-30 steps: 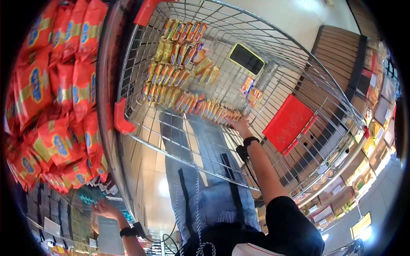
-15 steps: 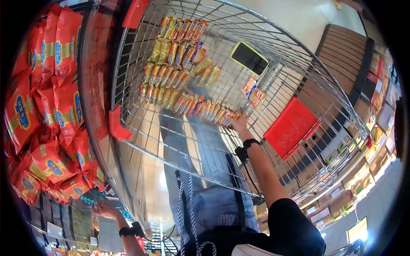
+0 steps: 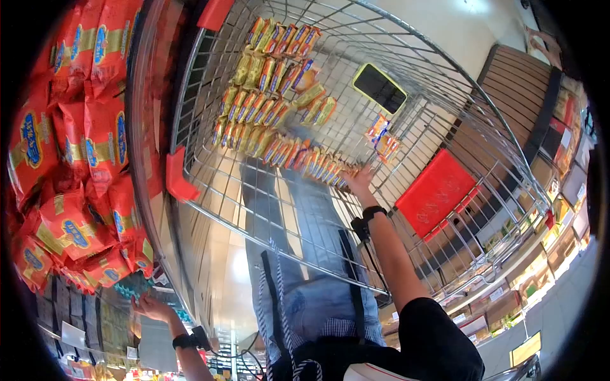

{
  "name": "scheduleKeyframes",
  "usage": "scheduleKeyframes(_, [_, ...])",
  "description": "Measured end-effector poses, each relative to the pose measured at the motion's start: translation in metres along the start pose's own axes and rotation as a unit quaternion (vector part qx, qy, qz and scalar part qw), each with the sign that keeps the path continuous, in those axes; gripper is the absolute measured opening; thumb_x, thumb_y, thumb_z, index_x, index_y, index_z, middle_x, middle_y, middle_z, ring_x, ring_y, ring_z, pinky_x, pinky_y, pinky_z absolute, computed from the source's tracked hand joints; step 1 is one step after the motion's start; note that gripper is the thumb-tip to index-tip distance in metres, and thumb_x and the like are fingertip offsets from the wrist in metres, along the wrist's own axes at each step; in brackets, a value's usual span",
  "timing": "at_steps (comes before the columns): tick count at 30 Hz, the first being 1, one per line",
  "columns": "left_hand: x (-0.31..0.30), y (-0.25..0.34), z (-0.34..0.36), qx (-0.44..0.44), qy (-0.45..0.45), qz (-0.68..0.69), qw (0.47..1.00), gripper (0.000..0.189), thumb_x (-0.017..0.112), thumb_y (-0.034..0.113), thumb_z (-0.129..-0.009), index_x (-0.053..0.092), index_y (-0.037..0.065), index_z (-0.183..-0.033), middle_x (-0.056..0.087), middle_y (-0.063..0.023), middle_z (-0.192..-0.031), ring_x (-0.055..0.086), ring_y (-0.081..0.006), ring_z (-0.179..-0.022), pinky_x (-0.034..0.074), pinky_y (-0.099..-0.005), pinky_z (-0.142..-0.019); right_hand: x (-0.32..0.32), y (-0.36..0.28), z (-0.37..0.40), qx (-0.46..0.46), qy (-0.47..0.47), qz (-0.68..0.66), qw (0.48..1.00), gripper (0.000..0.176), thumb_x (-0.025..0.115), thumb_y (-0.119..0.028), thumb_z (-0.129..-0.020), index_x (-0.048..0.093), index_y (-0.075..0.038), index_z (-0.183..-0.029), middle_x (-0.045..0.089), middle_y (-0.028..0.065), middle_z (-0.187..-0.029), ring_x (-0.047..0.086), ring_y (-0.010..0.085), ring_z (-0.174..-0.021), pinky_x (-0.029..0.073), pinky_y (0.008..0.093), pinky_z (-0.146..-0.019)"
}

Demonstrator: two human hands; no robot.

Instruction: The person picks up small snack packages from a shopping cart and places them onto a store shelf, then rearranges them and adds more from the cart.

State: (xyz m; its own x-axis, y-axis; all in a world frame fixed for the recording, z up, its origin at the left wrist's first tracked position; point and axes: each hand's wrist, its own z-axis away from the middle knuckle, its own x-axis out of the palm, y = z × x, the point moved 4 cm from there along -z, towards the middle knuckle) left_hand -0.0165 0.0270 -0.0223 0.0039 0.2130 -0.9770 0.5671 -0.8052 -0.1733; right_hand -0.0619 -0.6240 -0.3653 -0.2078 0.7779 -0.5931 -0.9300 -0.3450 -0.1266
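Reaching into the wire cart [image 3: 180, 178] with the right hand [image 3: 359, 180], just off the centre of the view toward 3 o'clock. Touching the end of the long row of small packets [image 3: 295, 156] with its fingertips; cannot tell whether gripping one. From that hand, running toward 10 o'clock along the row, with more short rows of packets [image 3: 254, 106] beyond, toward 11. Also in the cart, lying near the hand toward 1 o'clock, two loose packets [image 3: 382, 137]; farther out, toward 1, a yellow-rimmed phone [image 3: 379, 88]. Toward 3 o'clock, fixed to the wires, a red panel [image 3: 437, 193]. Holding the left hand [image 3: 154, 308] outside the cart at 8 o'clock, unclenched, fingers loosely curled, with nothing seen in the grasp, below the large red bags [image 3: 95, 143] at 9 o'clock.
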Motion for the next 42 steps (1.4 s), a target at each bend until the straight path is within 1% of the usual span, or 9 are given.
scheduleKeyframes(2, [0.0,0.002,0.001,0.003,0.0,-0.001,1.0,0.022,0.041,0.013,-0.086,0.061,0.002,-0.084,0.044,-0.0091,-0.12,0.056,-0.0241,-0.091,0.047,-0.0366,-0.073,0.001,-0.005,0.0,0.021,-0.002,0.027,0.999,0.13,0.076,-0.056,-0.05,-0.003,0.0,-0.137,-0.003,0.0339,-0.138,0.009,0.0464,-0.129,0.019,0.0499,-0.103])
scheduleKeyframes(15, [-0.007,0.022,-0.001,0.024,0.007,-0.033,0.999,0.022,0.041,0.011,-0.088,0.06,0.0,-0.082,0.044,-0.0094,-0.119,0.055,-0.0249,-0.092,0.048,-0.037,-0.075,0.0,-0.011,-0.005,0.111,-0.017,-0.012,0.994,0.131,0.074,-0.053,-0.048,-0.006,-0.002,-0.137,-0.005,0.0321,-0.139,0.006,0.0441,-0.13,0.016,0.0454,-0.105])
scheduleKeyframes(23, [-0.005,0.021,0.0,0.01,0.014,0.029,0.999,0.021,0.042,0.01,-0.086,0.06,-0.001,-0.083,0.046,-0.0098,-0.118,0.055,-0.0247,-0.093,0.049,-0.0375,-0.074,0.001,-0.026,0.005,0.171,0.025,-0.011,0.985,0.121,0.075,-0.037,-0.052,-0.002,-0.003,-0.138,0.006,0.0288,-0.138,0.012,0.041,-0.129,0.018,0.0436,-0.105])
scheduleKeyframes(25, [-0.006,0.022,0.001,0.028,0.023,0.023,0.999,0.021,0.042,0.009,-0.085,0.06,0.0,-0.082,0.046,-0.01,-0.118,0.055,-0.0251,-0.093,0.049,-0.0372,-0.075,0.001,-0.02,0.001,0.135,0.028,-0.038,0.99,0.12,0.076,-0.034,-0.051,0.0,-0.003,-0.138,0.003,0.0277,-0.139,0.014,0.0391,-0.129,0.022,0.0436,-0.104])
scheduleKeyframes(31, [-0.003,0.012,0.002,0.0,0.02,0.079,0.997,0.02,0.041,0.007,-0.082,0.06,0.003,-0.079,0.045,-0.0104,-0.122,0.053,-0.0251,-0.098,0.047,-0.036,-0.077,-0.011,-0.017,0.012,0.087,0.048,-0.078,0.992,0.094,0.073,-0.025,-0.054,0.022,0.002,-0.128,0.032,0.0214,-0.116,0.039,0.0309,-0.107,0.038,0.0395,-0.087])
scheduleKeyframes(35, [-0.008,0.018,0.004,-0.008,0.021,0.105,0.994,0.021,0.039,0.006,-0.082,0.06,0.003,-0.079,0.045,-0.0114,-0.121,0.052,-0.0265,-0.098,0.046,-0.0366,-0.076,-0.034,-0.013,0.025,0.046,-0.108,-0.267,0.957,0.076,0.071,-0.02,-0.057,0.036,0.006,-0.119,0.054,0.0152,-0.097,0.056,0.0249,-0.088,0.048,0.0365,-0.075])
scheduleKeyframes(39, [-0.009,0.028,0.005,0.023,0.039,0.07,0.997,0.019,0.04,0.005,-0.082,0.059,0.003,-0.081,0.045,-0.013,-0.119,0.051,-0.0274,-0.095,0.045,-0.0366,-0.074,-0.059,0.003,0.024,-0.027,-0.226,-0.347,0.91,0.067,0.068,-0.012,-0.061,0.036,0.003,-0.118,0.053,0.0115,-0.095,0.057,0.0202,-0.079,0.05,0.0323,-0.066])
scheduleKeyframes(41, [-0.01,0.03,0.007,-0.017,0.03,0.124,0.992,0.017,0.041,0.005,-0.081,0.058,0.002,-0.083,0.046,-0.0141,-0.118,0.051,-0.0289,-0.093,0.044,-0.0371,-0.077,-0.095,-0.057,0.087,-0.097,-0.1,-0.347,0.927,0.069,0.068,-0.014,-0.062,0.035,-0.002,-0.121,0.053,0.0101,-0.098,0.056,0.02,-0.084,0.049,0.0326,-0.073])
scheduleKeyframes(42, [-0.012,0.033,0.009,0.0,0.046,0.127,0.991,0.016,0.043,0.004,-0.08,0.058,0.002,-0.083,0.046,-0.0144,-0.118,0.051,-0.0294,-0.093,0.043,-0.0381,-0.078,-0.112,-0.088,0.115,-0.223,-0.073,-0.272,0.933,0.07,0.069,-0.015,-0.062,0.035,-0.004,-0.122,0.048,0.0118,-0.106,0.053,0.0208,-0.093,0.048,0.0335,-0.077])
